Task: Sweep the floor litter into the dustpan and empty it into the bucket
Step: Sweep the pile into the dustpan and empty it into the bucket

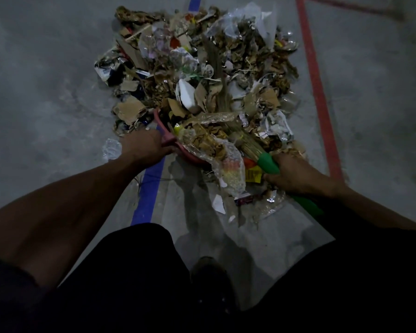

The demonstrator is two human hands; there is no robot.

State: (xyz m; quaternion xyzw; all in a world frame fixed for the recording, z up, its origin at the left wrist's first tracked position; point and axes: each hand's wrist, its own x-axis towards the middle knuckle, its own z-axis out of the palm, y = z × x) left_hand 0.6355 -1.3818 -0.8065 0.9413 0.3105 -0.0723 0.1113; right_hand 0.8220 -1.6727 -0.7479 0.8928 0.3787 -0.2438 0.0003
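The left hand (145,145) grips the red dustpan (168,140), and the right hand (296,175) grips the green broom (267,162). The litter (197,68) lies just past both hands. Keep the dustpan flat and pull the broom toward it in short strokes. No bucket shows.

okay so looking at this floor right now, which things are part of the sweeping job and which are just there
Part of the job:
litter pile
pink dustpan, held by the left hand
broom, its green grip held by the right hand

Just there:
blue floor tape
red floor tape

The bucket is not in view.
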